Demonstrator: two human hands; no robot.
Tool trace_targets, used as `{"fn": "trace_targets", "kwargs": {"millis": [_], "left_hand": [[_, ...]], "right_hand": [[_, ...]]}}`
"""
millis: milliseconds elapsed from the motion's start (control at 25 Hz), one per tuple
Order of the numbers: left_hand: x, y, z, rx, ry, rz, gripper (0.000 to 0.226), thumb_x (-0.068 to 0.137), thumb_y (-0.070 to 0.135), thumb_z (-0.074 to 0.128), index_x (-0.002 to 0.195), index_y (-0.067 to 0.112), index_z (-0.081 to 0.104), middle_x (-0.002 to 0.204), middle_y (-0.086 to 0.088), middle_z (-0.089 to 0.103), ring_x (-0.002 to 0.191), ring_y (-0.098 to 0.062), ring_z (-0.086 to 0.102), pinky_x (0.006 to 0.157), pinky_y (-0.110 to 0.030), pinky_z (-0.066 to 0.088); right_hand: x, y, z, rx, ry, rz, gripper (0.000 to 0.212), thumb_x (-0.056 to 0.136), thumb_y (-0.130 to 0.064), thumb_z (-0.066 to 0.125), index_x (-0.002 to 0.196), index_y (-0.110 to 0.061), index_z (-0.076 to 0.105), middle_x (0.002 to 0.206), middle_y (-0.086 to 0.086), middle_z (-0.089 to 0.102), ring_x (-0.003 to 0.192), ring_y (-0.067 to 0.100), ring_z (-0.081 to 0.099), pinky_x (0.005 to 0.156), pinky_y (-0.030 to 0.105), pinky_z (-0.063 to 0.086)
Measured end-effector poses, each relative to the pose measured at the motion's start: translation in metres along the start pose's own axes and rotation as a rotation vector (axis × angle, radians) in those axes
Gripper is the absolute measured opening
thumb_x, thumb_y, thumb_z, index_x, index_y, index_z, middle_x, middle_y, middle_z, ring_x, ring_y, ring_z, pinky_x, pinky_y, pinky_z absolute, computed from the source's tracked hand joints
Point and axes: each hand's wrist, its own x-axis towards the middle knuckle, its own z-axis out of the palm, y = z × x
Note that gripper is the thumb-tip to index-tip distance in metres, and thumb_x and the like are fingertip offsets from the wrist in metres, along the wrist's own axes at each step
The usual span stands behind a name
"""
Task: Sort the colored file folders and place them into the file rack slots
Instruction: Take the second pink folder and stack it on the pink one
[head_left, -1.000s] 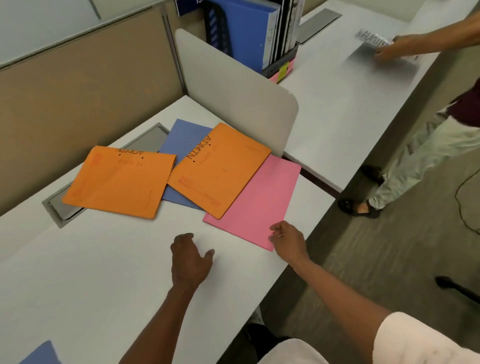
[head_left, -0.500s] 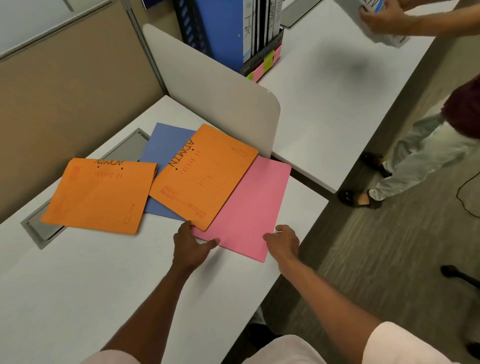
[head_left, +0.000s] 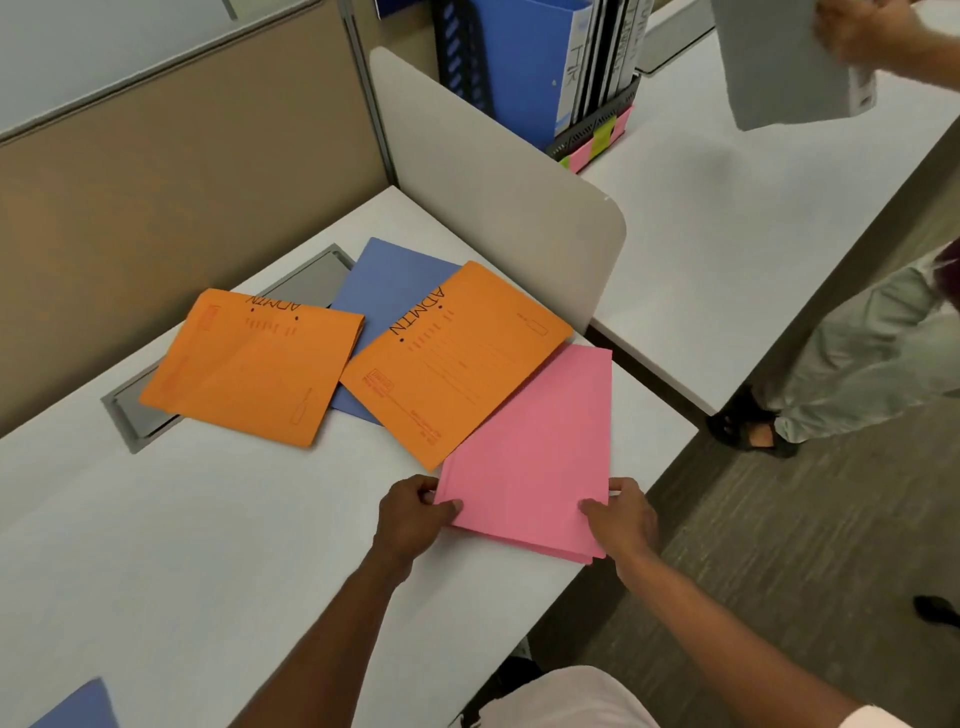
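Low at frame centre, both hands, left hand (head_left: 413, 519) and right hand (head_left: 621, 519), pinch the pink folder's (head_left: 535, 457) near corners on the white desk (head_left: 208, 545), beside two orange folders

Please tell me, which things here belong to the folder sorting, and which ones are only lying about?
For the job: pink folder, gripped by left hand and right hand; left orange folder; right orange folder; blue folder; file rack.

Only lying about, as it seems: cable hatch; desk divider; grey folder held by another person.
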Motion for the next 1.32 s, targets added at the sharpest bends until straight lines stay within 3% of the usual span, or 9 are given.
{"fn": "trace_targets", "kwargs": {"millis": [160,360,440,560,760,1000,1080,1200,1320], "left_hand": [[-0.012,-0.007,0.012,-0.213,-0.053,-0.111,0.014,0.091,0.019,0.076,0.100,0.009,0.074,0.100,-0.011,0.078,0.094,-0.028,0.075,0.086,-0.048,0.064],[-0.041,-0.014,0.015,-0.318,-0.161,-0.121,0.012,0.094,0.010,0.074,0.104,0.003,0.073,0.105,-0.016,0.079,0.098,-0.030,0.076,0.082,-0.044,0.066],[-0.058,-0.019,0.011,-0.336,-0.229,-0.126,0.016,0.092,0.007,0.075,0.107,0.001,0.072,0.105,-0.015,0.079,0.099,-0.030,0.077,0.079,-0.041,0.066],[-0.086,-0.026,0.001,-0.340,-0.309,-0.141,0.019,0.091,0.005,0.075,0.109,0.000,0.071,0.105,-0.011,0.080,0.100,-0.029,0.077,0.078,-0.038,0.065],[-0.121,-0.021,-0.019,-0.207,-0.373,-0.058,0.023,0.092,0.014,0.077,0.113,0.008,0.070,0.109,-0.003,0.080,0.100,-0.024,0.076,0.079,-0.031,0.063],[-0.167,-0.024,-0.039,-0.006,-0.392,0.058,0.029,0.090,0.036,0.079,0.112,0.023,0.067,0.109,0.009,0.077,0.096,-0.011,0.073,0.086,-0.027,0.061],[-0.184,-0.032,-0.044,0.084,-0.412,0.091,0.031,0.089,0.040,0.079,0.114,0.027,0.065,0.113,0.014,0.074,0.100,-0.007,0.070,0.090,-0.027,0.059],[-0.207,-0.044,-0.054,0.206,-0.397,0.179,0.033,0.090,0.045,0.076,0.115,0.035,0.058,0.113,0.024,0.065,0.096,0.000,0.063,0.077,-0.012,0.049],[-0.222,-0.061,-0.078,0.230,-0.218,0.315,0.031,0.095,0.039,0.070,0.124,0.036,0.060,0.115,0.023,0.067,0.091,0.005,0.061,0.069,-0.003,0.040]], "right_hand": [[-0.004,0.011,-0.004,-0.040,0.017,0.000,0.040,0.092,-0.029,0.081,0.122,-0.016,0.057,0.117,0.008,0.063,0.099,0.029,0.065,0.077,0.039,0.058],[-0.013,0.025,-0.017,0.040,0.081,0.018,0.038,0.093,-0.033,0.079,0.118,-0.013,0.059,0.113,0.010,0.066,0.095,0.029,0.067,0.074,0.039,0.056],[-0.016,0.035,-0.024,0.169,0.034,0.033,0.035,0.093,-0.031,0.079,0.118,-0.014,0.059,0.109,0.007,0.070,0.096,0.029,0.069,0.078,0.044,0.059],[-0.020,0.044,-0.038,0.370,-0.095,0.046,0.020,0.096,-0.022,0.077,0.112,-0.013,0.070,0.106,0.011,0.078,0.095,0.032,0.074,0.073,0.041,0.057],[-0.033,0.043,-0.055,0.561,-0.168,0.075,0.020,0.091,-0.006,0.078,0.111,-0.005,0.075,0.103,0.017,0.082,0.095,0.039,0.076,0.080,0.049,0.063],[-0.075,0.058,-0.058,0.589,-0.174,0.041,0.019,0.097,-0.004,0.072,0.116,-0.005,0.072,0.108,0.021,0.080,0.093,0.038,0.074,0.086,0.054,0.062],[-0.097,0.071,-0.061,0.601,-0.185,0.046,0.023,0.096,-0.005,0.072,0.119,-0.005,0.071,0.109,0.021,0.080,0.094,0.039,0.075,0.081,0.051,0.063],[-0.125,0.090,-0.061,0.685,-0.246,0.055,0.032,0.092,-0.005,0.073,0.123,-0.005,0.068,0.114,0.019,0.080,0.097,0.034,0.077,0.081,0.048,0.065],[-0.149,0.093,-0.045,0.773,-0.324,0.040,0.040,0.083,-0.002,0.072,0.122,-0.009,0.067,0.116,0.013,0.080,0.100,0.024,0.077,0.093,0.045,0.060]]}}
